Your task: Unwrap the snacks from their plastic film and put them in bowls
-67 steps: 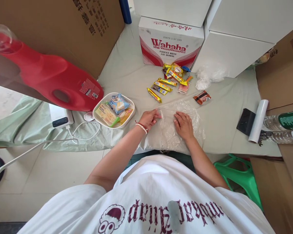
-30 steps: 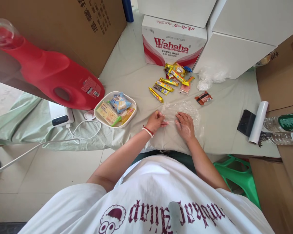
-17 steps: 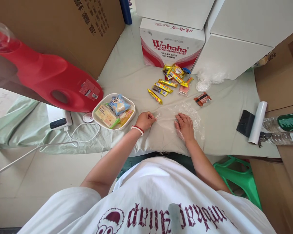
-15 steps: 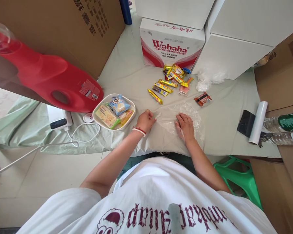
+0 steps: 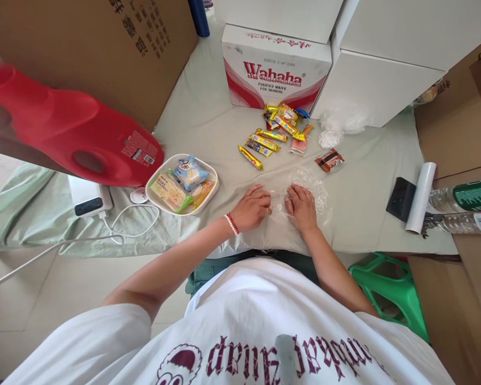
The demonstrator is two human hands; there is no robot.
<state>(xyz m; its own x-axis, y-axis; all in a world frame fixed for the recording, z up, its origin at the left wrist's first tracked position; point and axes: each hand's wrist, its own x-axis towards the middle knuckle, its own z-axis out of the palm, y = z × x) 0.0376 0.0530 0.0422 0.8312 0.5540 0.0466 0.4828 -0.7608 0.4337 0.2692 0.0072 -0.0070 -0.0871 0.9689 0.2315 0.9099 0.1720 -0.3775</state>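
Note:
A thin clear plastic bag (image 5: 319, 200) lies crinkled on the cloth in front of me. My left hand (image 5: 253, 208), with a red and white bracelet at the wrist, has its fingers bent over the bag's left part, gripping the film. On the middle of the bag rests my right hand (image 5: 302, 208), fingers laid out and pressing down. Only a small gap separates the two hands. Left of them stands a white bowl (image 5: 213, 200) with packaged snacks, among them a blue packet (image 5: 190, 172). Beyond the hands lies a brown-wrapped snack (image 5: 329, 160).
Several yellow-wrapped snack sticks (image 5: 264, 142) lie before a Wahaba-style white carton (image 5: 278, 75). Crumpled plastic (image 5: 339, 125) sits by the white boxes. At left are a red jug (image 5: 84, 133), a white power bank (image 5: 88, 197) and its cable; at right, a white roll (image 5: 420, 198) and bottles (image 5: 471, 195).
My left hand has moved right, toward my right hand, bringing the bag's left part with it. My right hand stays on the bag. The view has shifted slightly.

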